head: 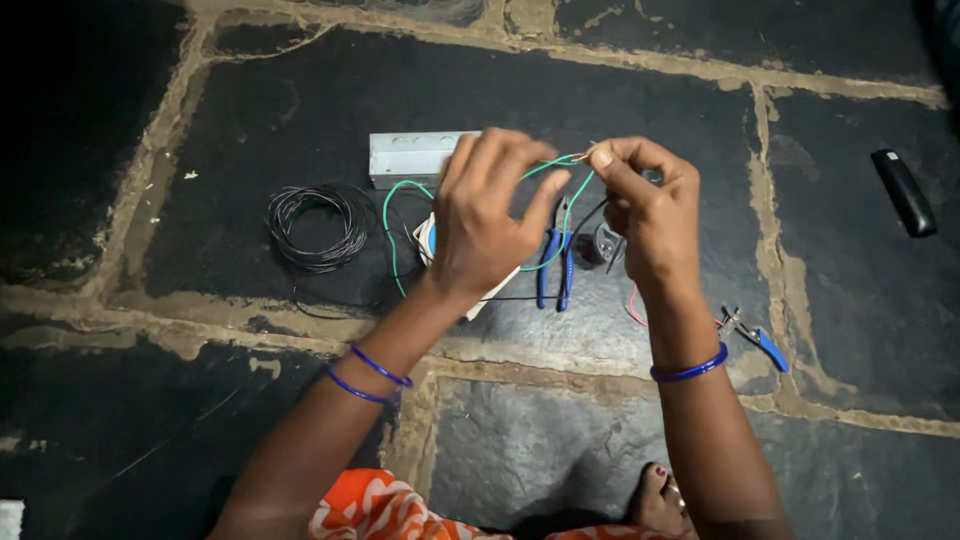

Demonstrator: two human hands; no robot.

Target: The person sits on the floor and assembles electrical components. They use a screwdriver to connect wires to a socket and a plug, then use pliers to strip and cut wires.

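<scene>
Partly hidden: green wire (562,165) behind left hand (490,215).

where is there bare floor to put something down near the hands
Bare floor lies between the blue-handled tool and the black bar, and left of the black wire coil. Under both hands it is crowded: pliers, green wire and grey box.

Makeshift electrical work spot on dark stone floor (250,90) with rough mortar joints; pliers (553,265), black wire coil (318,227), metal box (410,157) scattered about.
</scene>
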